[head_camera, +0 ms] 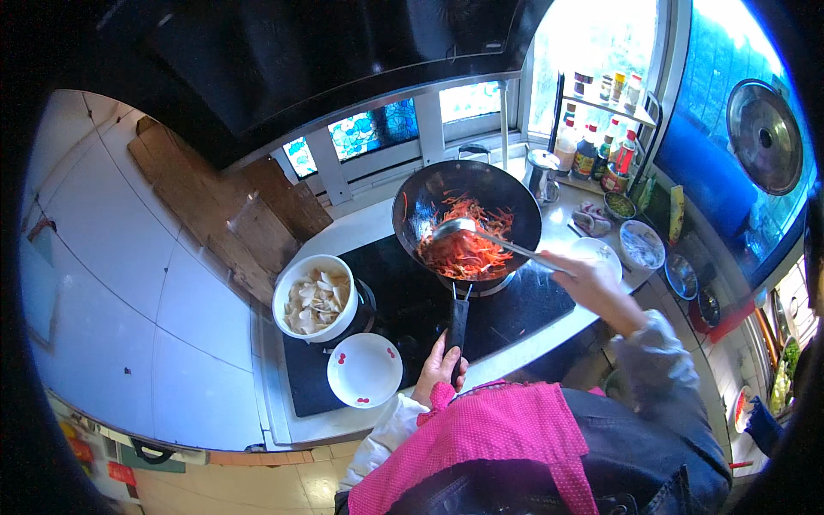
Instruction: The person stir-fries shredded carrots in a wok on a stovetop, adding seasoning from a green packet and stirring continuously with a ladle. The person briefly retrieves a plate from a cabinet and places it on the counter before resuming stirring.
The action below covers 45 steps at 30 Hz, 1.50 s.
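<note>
A dark wok (415, 187) stands on the right burner of a black glass hob, its handle towards me. Shredded orange-red vegetables (473, 257), probably carrot, lie inside it. My left hand (443, 368) is closed around the black wok handle (458, 322). With my right hand (589, 283) I grip the metal handle of a ladle (456, 226), whose bowl lies tilted on the shreds. A white bowl of pale slices (317, 302) stands on the left side of the hob. In front of it sits a white bowl with red marks (365, 370).
Right of the wok are a metal jug (543, 177), a white plate (599, 254), a bowl with whitish contents (642, 244) and a small bowl of chopped greens (620, 205). A rack (579, 183) holds several sauce bottles. A dark range hood (322, 64) hangs above.
</note>
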Each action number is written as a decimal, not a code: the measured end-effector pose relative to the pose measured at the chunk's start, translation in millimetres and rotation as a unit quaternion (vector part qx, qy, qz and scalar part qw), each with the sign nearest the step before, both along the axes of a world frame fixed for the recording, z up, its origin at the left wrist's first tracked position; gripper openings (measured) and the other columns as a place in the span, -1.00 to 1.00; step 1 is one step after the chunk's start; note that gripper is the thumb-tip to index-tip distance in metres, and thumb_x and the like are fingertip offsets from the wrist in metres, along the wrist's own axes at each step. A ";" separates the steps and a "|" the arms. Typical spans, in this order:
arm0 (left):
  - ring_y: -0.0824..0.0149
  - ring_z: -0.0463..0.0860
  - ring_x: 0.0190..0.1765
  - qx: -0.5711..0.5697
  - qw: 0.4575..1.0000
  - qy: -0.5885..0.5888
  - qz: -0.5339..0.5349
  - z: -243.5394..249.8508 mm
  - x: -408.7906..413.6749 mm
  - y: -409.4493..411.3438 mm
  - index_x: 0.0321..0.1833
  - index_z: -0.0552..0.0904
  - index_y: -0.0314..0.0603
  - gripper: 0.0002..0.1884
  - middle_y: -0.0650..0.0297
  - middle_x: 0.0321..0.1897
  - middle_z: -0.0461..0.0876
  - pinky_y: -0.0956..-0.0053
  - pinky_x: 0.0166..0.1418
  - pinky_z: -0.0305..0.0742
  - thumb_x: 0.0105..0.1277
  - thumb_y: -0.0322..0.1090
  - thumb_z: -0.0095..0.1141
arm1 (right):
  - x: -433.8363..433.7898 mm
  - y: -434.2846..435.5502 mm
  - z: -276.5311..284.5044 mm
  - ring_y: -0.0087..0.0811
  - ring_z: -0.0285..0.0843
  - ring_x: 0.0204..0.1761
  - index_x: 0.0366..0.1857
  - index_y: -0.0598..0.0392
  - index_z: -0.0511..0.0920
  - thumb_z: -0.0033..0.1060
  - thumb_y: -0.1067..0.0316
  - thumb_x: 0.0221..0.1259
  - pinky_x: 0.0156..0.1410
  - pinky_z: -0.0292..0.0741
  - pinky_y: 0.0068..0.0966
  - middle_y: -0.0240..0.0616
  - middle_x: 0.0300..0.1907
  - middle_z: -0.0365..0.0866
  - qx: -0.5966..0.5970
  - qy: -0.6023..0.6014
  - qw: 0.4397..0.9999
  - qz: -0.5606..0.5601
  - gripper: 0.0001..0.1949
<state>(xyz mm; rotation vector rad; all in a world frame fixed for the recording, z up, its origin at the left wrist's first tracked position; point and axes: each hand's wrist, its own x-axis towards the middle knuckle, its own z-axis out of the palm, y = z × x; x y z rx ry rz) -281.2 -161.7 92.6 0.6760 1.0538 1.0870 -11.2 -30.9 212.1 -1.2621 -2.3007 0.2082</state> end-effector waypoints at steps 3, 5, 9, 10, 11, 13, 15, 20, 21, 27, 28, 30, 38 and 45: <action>0.56 0.40 -0.59 -0.004 1.000 0.008 0.002 5.3 0.1 -5.6 0.46 0.10 0.11 -0.48 0.31 -0.50 0.45 0.70 -0.54 0.39 0.48 -0.19 -0.13 | 40.6 -31.0 57.9 -0.30 0.68 -0.37 0.08 -0.08 0.59 0.20 0.36 0.17 -0.22 0.55 -0.40 -0.07 -0.28 0.69 -0.056 0.018 0.998 0.004 -0.65; 0.56 0.41 -0.58 -0.003 1.000 0.016 -0.004 9.4 0.0 -4.8 0.46 0.10 0.11 -0.48 0.31 -0.50 0.45 0.70 -0.53 0.40 0.48 -0.19 -0.13 | 63.1 -45.5 84.8 -0.27 0.70 -0.24 0.07 0.03 0.58 0.15 0.36 0.20 -0.09 0.57 -0.43 -0.02 -0.16 0.67 -0.068 -0.018 0.997 0.025 -0.67; 0.56 0.41 -0.59 0.003 1.000 0.015 0.000 8.2 1.0 -4.3 0.46 0.10 0.10 -0.48 0.32 -0.50 0.44 0.70 -0.53 0.40 0.48 -0.18 -0.13 | 53.4 -44.4 61.8 -0.22 0.69 -0.20 0.07 -0.12 0.59 0.17 0.31 0.19 -0.01 0.55 -0.39 -0.06 -0.18 0.68 -0.161 -0.066 0.985 -0.017 -0.67; 0.56 0.41 -0.59 0.004 1.000 0.018 -0.001 6.7 1.3 -3.3 0.46 0.10 0.10 -0.48 0.32 -0.50 0.44 0.70 -0.53 0.40 0.48 -0.18 -0.13 | 39.8 -34.5 41.0 -0.20 0.68 -0.23 0.09 -0.20 0.58 0.17 0.25 0.20 -0.02 0.55 -0.36 -0.10 -0.22 0.68 -0.110 -0.080 0.991 -0.014 -0.65; 0.56 0.41 -0.59 0.003 1.000 0.021 -0.001 5.0 1.4 -3.9 0.46 0.10 0.10 -0.48 0.32 -0.50 0.44 0.70 -0.53 0.40 0.48 -0.17 -0.13 | 16.3 -25.3 30.8 -0.19 0.66 -0.24 0.12 -0.19 0.56 0.15 0.21 0.21 -0.04 0.54 -0.34 -0.09 -0.25 0.68 -0.120 -0.086 0.988 -0.046 -0.64; 0.55 0.41 -0.59 0.006 1.000 0.018 0.000 5.9 2.6 -3.8 0.45 0.10 0.12 -0.48 0.33 -0.50 0.45 0.66 -0.54 0.39 0.48 -0.17 -0.12 | -11.5 2.5 0.5 -0.14 0.63 -0.22 0.11 -0.19 0.55 0.13 0.20 0.22 -0.08 0.51 -0.31 -0.03 -0.24 0.66 -0.123 0.003 0.991 -0.059 -0.65; 0.53 0.41 -0.59 0.000 1.000 -0.002 0.007 -1.0 5.2 -4.2 0.45 0.10 0.13 -0.48 0.32 -0.50 0.45 0.61 -0.55 0.39 0.48 -0.17 -0.12 | -20.3 27.0 -21.3 -0.13 0.64 -0.18 0.15 -0.18 0.52 0.11 0.18 0.24 -0.06 0.51 -0.32 -0.02 -0.20 0.65 -0.110 0.086 0.989 -0.058 -0.63; 0.47 0.42 -0.60 0.011 1.000 0.023 0.003 -5.6 0.9 -2.4 0.47 0.08 0.11 -0.47 0.29 -0.52 0.44 0.57 -0.55 0.38 0.49 -0.18 -0.15 | -51.9 97.6 -60.3 -0.11 0.64 -0.14 0.23 -0.11 0.44 0.05 0.14 0.30 -0.03 0.50 -0.33 0.02 -0.11 0.63 -0.096 0.207 0.971 -0.069 -0.58; 0.46 0.42 -0.60 0.003 1.000 0.027 0.002 -0.8 1.5 -4.2 0.47 0.08 0.11 -0.47 0.28 -0.52 0.44 0.56 -0.55 0.38 0.49 -0.18 -0.15 | -65.1 108.6 -69.1 -0.11 0.63 -0.14 0.24 -0.10 0.42 0.04 0.13 0.31 -0.03 0.50 -0.33 0.03 -0.11 0.63 -0.076 0.224 0.970 -0.060 -0.58; 0.48 0.41 -0.58 -0.007 1.000 0.028 0.003 4.4 1.5 -5.2 0.47 0.07 0.11 -0.46 0.26 -0.51 0.44 0.58 -0.52 0.38 0.48 -0.19 -0.14 | -73.0 13.2 -34.7 0.09 0.63 -0.29 0.25 -0.21 0.40 0.02 0.15 0.31 -0.15 0.52 -0.12 0.11 -0.34 0.62 -0.144 0.031 0.989 -0.006 -0.59; 0.49 0.40 -0.58 -0.011 1.000 0.019 0.000 7.1 2.8 -5.0 0.47 0.07 0.11 -0.46 0.27 -0.50 0.43 0.59 -0.52 0.38 0.48 -0.19 -0.14 | -47.0 2.5 -38.4 0.04 0.65 -0.37 0.26 -0.28 0.39 0.04 0.15 0.31 -0.25 0.52 -0.12 0.08 -0.41 0.62 -0.088 0.031 0.995 0.045 -0.58; 0.50 0.40 -0.57 -0.022 1.000 -0.003 -0.001 10.7 3.1 -5.0 0.47 0.07 0.12 -0.47 0.27 -0.49 0.43 0.61 -0.52 0.38 0.48 -0.20 -0.14 | -2.5 -11.6 -16.6 -0.31 0.55 -0.58 0.21 -0.39 0.46 0.12 0.16 0.26 -0.43 0.50 -0.32 -0.19 -0.60 0.54 -0.068 -0.130 0.989 0.010 -0.59; 0.52 0.40 -0.58 -0.005 1.000 -0.027 0.001 11.0 3.1 -9.0 0.47 0.06 0.14 -0.46 0.30 -0.48 0.43 0.66 -0.52 0.40 0.49 -0.22 -0.14 | 80.2 -37.0 61.5 -0.29 0.72 -0.25 0.07 -0.05 0.60 0.27 0.46 0.07 -0.10 0.61 -0.45 -0.10 -0.18 0.70 -0.111 -0.092 0.989 0.032 -0.60; 0.54 0.41 -0.58 -0.002 1.000 0.006 0.011 4.8 3.7 -6.8 0.46 0.08 0.10 -0.47 0.31 -0.49 0.45 0.64 -0.53 0.39 0.48 -0.20 -0.13 | -4.8 16.6 -8.4 -0.06 0.63 -0.22 0.16 -0.16 0.51 0.05 0.21 0.27 -0.06 0.52 -0.25 -0.03 -0.28 0.65 -0.128 0.034 0.984 -0.117 -0.64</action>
